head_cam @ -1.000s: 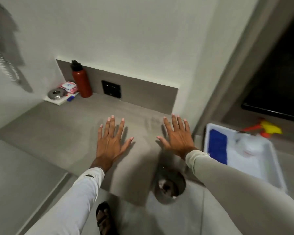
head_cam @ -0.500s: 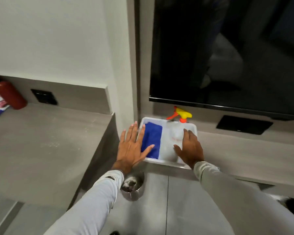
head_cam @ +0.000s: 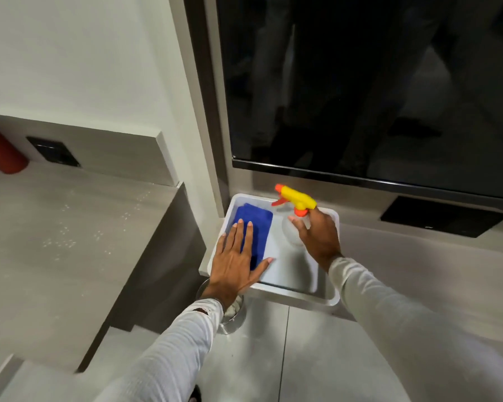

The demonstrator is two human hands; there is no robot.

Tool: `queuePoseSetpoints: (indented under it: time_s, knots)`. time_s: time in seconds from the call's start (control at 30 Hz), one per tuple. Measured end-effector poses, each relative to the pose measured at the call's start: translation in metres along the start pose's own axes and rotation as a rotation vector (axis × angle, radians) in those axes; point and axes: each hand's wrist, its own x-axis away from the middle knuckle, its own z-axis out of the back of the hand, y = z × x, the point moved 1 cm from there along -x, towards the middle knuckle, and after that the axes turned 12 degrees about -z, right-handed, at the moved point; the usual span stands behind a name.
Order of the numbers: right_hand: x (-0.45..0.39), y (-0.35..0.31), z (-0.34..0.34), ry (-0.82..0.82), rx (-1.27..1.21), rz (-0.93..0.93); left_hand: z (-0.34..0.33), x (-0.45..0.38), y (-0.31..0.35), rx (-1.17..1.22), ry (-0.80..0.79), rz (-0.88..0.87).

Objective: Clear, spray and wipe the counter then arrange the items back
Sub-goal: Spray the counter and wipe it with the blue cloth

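While the left hand [head_cam: 236, 264] lies flat with its fingers spread over the near left corner of a white tray [head_cam: 328, 298] at the centre of the frame, its fingertips rest on a folded blue cloth [head_cam: 259, 227] that lies in the tray's left half. To the right, the right hand [head_cam: 320, 236] is curled around the clear body of a spray bottle [head_cam: 298, 198] standing upright in the tray's far right part; the grip looks closed on the bottle, though the fingers hide most of the body and the contact is hard to confirm. Its yellow trigger head with orange nozzle points toward the left of the frame. The tray sits on a grey shelf [head_cam: 418, 262] below a dark screen [head_cam: 375, 82] that fills the upper right. At the left of the frame spreads the grey counter [head_cam: 55, 242], its surface speckled with small pale flecks, with a red bottle [head_cam: 3, 153] at its far left edge against the back panel and a black wall plate [head_cam: 53, 153] just beside it. A metal bin [head_cam: 233, 317] stands on the floor below the left wrist.
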Motion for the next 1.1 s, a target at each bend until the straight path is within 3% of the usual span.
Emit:
queuePoseSetpoints:
  time_s: [0.2, 0.3, 0.37, 0.47, 0.67, 0.77, 0.87, 0.93, 1.1]
  knots:
    - [0.026, -0.044, 0.014, 0.067, 0.422, 0.419, 0.034, 0.022, -0.001, 0.068, 0.021, 0.015]
    - [0.045, -0.087, 0.022, 0.148, 0.487, 0.589, 0.054, 0.038, -0.002, 0.414, 0.065, 0.072]
    - [0.055, -0.12, 0.02, 0.139, 0.397, 0.618, 0.069, 0.046, -0.007, 0.738, 0.131, 0.131]
    - [0.072, -0.172, 0.004, 0.09, 0.214, 0.604, 0.09, 0.069, -0.023, 1.065, 0.321, 0.2]
    - [0.122, -0.258, -0.06, -0.114, -0.025, 0.506, 0.124, 0.145, -0.084, 1.192, 0.607, 0.407]
    - [0.152, -0.28, -0.104, -0.239, -0.166, 0.432, 0.124, 0.194, -0.112, 1.202, 0.56, 0.475]
    - [0.185, -0.291, -0.159, -0.588, -0.421, 0.191, 0.109, 0.242, -0.13, 1.262, 0.494, 0.56]
    - [0.202, -0.293, -0.194, -0.751, -0.416, 0.065, 0.097, 0.267, -0.139, 1.302, 0.443, 0.63]
    - [0.222, -0.297, -0.238, -0.565, -0.118, 0.05, 0.082, 0.292, -0.167, 1.365, 0.264, 0.675]
